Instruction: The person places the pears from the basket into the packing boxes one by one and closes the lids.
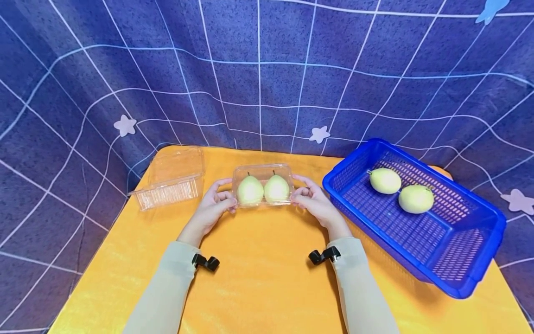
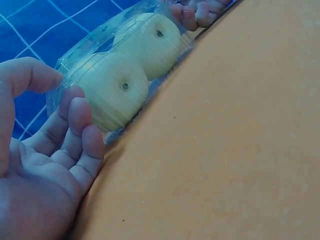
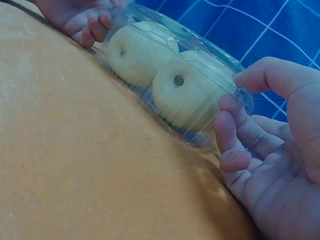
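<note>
A clear plastic clamshell box [image 1: 262, 170] with its lid down sits in the middle of the table. Two pale yellow-green pears lie side by side inside, a left pear [image 1: 250, 189] and a right pear [image 1: 277, 189], stems toward the far side. My left hand [image 1: 213, 207] pinches the box's left end between thumb and fingers. At the opposite end, my right hand [image 1: 316, 200] grips it the same way. Both wrist views show the pears' round bottoms through the ribbed wall, and fingertips [image 3: 227, 125] curled at the box's corner.
Another clear clamshell box [image 1: 168, 192] stands at the back left with its lid raised. On the right is a blue plastic basket [image 1: 367, 229] holding two more pears [image 1: 384, 181]. A yellow cloth [image 1: 267, 273] covers the table, and a blue grid-patterned curtain [image 1: 233, 79] hangs behind.
</note>
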Available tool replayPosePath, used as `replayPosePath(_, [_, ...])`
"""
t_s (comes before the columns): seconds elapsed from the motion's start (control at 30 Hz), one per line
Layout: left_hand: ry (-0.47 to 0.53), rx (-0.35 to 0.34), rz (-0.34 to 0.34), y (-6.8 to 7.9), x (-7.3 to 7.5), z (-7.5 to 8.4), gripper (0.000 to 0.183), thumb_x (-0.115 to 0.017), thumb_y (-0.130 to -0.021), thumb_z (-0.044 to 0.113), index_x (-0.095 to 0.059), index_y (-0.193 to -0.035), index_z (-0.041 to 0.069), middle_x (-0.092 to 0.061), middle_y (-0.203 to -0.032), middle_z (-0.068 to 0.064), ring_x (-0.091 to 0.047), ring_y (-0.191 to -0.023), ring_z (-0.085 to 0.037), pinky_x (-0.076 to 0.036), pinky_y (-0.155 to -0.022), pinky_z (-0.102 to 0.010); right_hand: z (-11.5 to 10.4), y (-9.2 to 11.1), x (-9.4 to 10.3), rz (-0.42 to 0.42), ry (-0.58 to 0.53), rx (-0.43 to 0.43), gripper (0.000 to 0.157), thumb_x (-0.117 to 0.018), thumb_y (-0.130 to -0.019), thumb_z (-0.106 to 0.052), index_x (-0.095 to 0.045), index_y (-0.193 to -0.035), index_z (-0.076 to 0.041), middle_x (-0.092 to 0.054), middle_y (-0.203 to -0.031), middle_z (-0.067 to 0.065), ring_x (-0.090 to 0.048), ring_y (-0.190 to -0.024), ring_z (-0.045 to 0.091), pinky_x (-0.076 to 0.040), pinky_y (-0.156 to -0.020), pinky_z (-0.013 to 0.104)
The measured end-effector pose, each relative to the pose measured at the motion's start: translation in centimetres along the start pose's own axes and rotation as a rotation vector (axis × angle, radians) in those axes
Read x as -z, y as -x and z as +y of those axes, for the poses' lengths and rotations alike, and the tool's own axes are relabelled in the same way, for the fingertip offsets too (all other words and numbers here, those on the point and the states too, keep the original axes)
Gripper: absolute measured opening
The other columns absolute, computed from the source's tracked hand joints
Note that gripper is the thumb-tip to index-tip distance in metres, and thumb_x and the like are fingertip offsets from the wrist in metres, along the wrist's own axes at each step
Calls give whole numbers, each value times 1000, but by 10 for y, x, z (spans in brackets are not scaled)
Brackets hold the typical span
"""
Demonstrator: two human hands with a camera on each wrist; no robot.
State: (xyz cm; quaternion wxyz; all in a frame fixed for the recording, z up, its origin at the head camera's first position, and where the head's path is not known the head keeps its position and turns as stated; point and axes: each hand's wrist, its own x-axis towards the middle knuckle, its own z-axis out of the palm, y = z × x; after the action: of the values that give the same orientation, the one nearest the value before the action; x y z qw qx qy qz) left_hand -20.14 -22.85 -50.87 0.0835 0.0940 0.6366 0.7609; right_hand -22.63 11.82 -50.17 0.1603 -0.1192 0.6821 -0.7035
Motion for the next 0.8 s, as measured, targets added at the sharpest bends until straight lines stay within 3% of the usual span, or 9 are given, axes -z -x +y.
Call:
replayPosePath(0.17, [2, 4, 2, 0, 1, -2, 71, -60, -101, -13, -29, -164, -2, -71, -87, -3, -69, -75, -17, -61, -72, -27, -1, 1, -1, -3, -10, -14, 71, -69, -104, -8, -38, -168, -14, -69, -99, 3, -67, -93, 24, -47, -71, 25])
replayPosePath(0.4, [1, 2, -3, -1, 0, -1, 70, -59, -101, -13, -29, -164, -1, -69, -87, -4, -68, -75, -16, -60, -71, -26, -4, 2, -3, 5, -38, -37, 73, -69, -103, -5, -38, -168, -15, -65, -97, 4, -66, -95, 21, -52, -84, 29])
replayPosePath(0.8, [19, 23, 12, -1, -1, 0, 71, -58, -100, -14, -30, -163, 1, -68, -86, -4, -67, -76, -16, -60, -71, -26, -1, -1, -3, 0, -82, -35, 72, -66, -104, 0, -36, -168, -12, -65, -95, 2, -65, -88, 14, -55, -85, 28])
